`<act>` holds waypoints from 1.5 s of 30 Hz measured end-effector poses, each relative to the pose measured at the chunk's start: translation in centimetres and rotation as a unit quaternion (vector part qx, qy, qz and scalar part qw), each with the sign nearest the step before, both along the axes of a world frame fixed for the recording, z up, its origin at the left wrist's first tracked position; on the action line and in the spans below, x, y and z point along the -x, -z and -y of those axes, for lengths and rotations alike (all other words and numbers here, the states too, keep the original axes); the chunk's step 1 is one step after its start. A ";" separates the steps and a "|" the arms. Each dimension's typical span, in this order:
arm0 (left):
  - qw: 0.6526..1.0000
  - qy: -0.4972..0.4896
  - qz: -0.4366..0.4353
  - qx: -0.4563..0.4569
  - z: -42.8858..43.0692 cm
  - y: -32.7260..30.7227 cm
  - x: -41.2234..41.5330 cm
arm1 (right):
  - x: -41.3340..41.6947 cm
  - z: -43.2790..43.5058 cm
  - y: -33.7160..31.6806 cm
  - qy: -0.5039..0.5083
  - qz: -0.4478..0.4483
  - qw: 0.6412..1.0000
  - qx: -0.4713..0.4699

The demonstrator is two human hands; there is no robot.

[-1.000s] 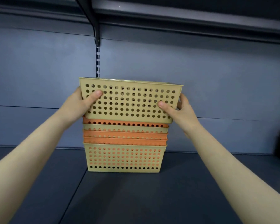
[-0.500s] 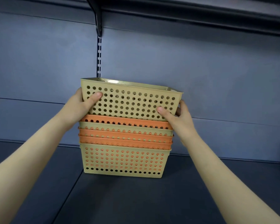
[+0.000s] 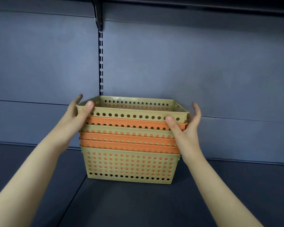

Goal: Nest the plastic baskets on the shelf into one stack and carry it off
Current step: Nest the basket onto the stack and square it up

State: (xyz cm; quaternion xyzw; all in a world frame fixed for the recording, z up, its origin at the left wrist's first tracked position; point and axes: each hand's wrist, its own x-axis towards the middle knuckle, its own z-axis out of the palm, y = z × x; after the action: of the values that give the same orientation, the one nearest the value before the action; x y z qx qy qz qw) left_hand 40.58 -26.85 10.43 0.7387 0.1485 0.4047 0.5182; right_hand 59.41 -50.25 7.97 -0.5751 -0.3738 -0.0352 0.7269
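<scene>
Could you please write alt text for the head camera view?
A tan perforated basket sits nested atop a stack of tan and orange baskets on a dark shelf. The left hand grips its left corner; the right hand touches its right end with the thumb.

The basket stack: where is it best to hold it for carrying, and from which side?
Probably at the bottom basket, under its rim at the two short ends, left hand from the left and right hand from the right. It carries the other five, so lifting it lifts the stack; pulling the top basket would likely only un-nest it.
</scene>
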 end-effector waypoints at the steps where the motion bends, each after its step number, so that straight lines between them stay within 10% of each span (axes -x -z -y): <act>1: 1.000 0.010 0.017 0.021 0.2 0.6 -0.2 | 0.1 -0.1 0.2 -0.013 -0.003 1.000 -0.012; 17: 0.995 0.042 0.079 0.050 4.7 2.4 -3.4 | -1.6 5.0 -0.2 0.021 0.014 0.998 0.061; 33: 0.983 0.037 -0.002 -0.179 30.7 4.1 -13.0 | -11.3 31.5 0.8 0.150 -0.066 0.979 0.118; 45: 0.982 0.024 -0.005 -0.189 44.5 4.2 -20.7 | -17.3 46.4 0.4 0.160 -0.022 0.970 0.180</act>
State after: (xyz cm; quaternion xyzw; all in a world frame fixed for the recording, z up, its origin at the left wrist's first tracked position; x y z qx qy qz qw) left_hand 61.25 -71.33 6.25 0.8286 0.0548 0.4091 0.3782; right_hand 76.68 -96.65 7.57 -0.7496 -0.2608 -0.0704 0.6043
